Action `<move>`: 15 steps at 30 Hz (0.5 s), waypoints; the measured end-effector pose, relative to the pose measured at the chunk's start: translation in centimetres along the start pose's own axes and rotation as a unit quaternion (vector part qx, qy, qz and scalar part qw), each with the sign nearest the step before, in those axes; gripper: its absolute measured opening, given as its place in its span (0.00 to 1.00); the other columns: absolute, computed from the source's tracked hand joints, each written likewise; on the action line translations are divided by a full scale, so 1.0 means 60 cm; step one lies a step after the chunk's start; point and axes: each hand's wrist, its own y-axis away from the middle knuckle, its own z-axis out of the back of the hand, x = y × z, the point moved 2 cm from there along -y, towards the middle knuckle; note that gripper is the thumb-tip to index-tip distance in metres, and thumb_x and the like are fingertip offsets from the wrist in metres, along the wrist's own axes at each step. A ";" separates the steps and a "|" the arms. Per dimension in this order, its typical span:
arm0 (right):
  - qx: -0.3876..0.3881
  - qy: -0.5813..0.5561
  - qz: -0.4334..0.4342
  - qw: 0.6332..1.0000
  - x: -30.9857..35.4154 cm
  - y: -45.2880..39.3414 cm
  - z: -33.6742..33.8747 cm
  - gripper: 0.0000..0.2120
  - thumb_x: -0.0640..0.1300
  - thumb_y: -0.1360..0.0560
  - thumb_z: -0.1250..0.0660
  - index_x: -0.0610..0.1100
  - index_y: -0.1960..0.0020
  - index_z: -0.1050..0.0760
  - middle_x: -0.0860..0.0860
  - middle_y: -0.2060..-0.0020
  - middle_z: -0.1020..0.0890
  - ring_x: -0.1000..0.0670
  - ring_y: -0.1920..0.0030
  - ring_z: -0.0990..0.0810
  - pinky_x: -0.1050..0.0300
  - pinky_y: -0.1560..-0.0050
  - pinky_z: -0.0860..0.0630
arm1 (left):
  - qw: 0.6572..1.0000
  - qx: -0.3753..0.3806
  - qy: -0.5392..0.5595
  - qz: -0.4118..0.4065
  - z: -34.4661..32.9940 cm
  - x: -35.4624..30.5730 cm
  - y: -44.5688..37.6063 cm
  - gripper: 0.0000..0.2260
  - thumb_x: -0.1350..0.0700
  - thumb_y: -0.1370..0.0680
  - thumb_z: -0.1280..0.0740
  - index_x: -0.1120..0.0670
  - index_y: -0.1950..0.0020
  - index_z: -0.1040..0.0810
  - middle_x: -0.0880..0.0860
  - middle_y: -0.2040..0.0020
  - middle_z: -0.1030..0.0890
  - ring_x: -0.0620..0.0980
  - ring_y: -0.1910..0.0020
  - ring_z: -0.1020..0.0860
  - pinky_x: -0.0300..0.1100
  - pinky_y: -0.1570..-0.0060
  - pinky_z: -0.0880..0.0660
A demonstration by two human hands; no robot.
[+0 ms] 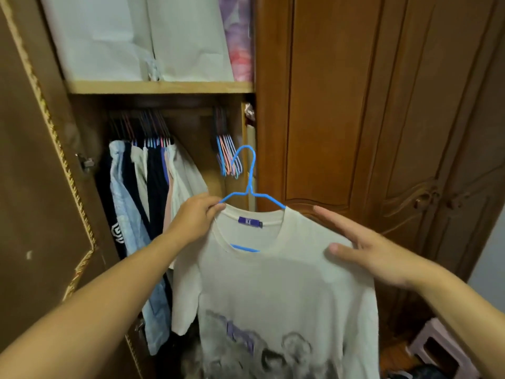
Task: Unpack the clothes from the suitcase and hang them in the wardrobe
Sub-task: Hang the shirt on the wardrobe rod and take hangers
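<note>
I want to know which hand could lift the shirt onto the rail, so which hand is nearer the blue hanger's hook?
Left. The left hand pinches the blue hanger at its shoulder wire just below the hook; the right hand lies flat on the cream T-shirt shoulder, farther out.

Soft indoor light, even and rather dim, warm cast on the wood. No glare. Wardrobe (164,127) interior falls dark under its shelf edge; hanging clothes (147,187) shadowed toward the bottom. My T-shirt (273,283) is the brightest surface, with a faint grey shadow band across the chest. Wide-angle bending: door edges bow at the left and right edges. Shirt print and my right hand (363,250) smeared by motion blur; lower corners soft.
</note>
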 end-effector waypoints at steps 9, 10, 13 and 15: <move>-0.068 0.091 -0.031 0.993 -0.007 -0.071 -0.036 0.21 0.41 0.17 0.38 0.65 0.34 0.26 0.70 0.34 0.27 0.66 0.28 0.34 0.59 0.24 0.43 | 0.982 0.156 -0.102 0.008 -0.049 0.085 -0.056 0.10 0.45 0.16 0.41 0.44 0.47 0.21 0.50 0.48 0.21 0.54 0.43 0.24 0.48 0.47 0.29; -0.094 0.105 -0.041 0.989 -0.006 -0.075 -0.031 0.23 0.38 0.17 0.38 0.65 0.35 0.26 0.68 0.34 0.25 0.64 0.29 0.33 0.61 0.25 0.41 | 0.967 0.175 -0.182 0.020 -0.045 0.113 -0.055 0.15 0.43 0.15 0.44 0.45 0.35 0.23 0.55 0.36 0.24 0.58 0.33 0.29 0.50 0.36 0.32; -0.125 0.232 -0.063 0.963 0.002 -0.113 -0.049 0.31 0.30 0.22 0.42 0.62 0.30 0.29 0.61 0.35 0.23 0.59 0.31 0.27 0.63 0.32 0.31 | 0.937 0.113 -0.323 0.071 -0.003 0.192 -0.045 0.23 0.43 0.15 0.49 0.45 0.20 0.39 0.60 0.20 0.43 0.64 0.21 0.47 0.58 0.23 0.49; -0.122 0.282 -0.050 0.950 0.005 -0.160 -0.090 0.33 0.31 0.25 0.41 0.58 0.27 0.30 0.53 0.35 0.20 0.51 0.33 0.24 0.57 0.35 0.27 | 0.936 0.091 -0.326 0.102 0.026 0.223 -0.044 0.24 0.48 0.16 0.46 0.46 0.19 0.41 0.61 0.19 0.45 0.65 0.21 0.47 0.59 0.24 0.45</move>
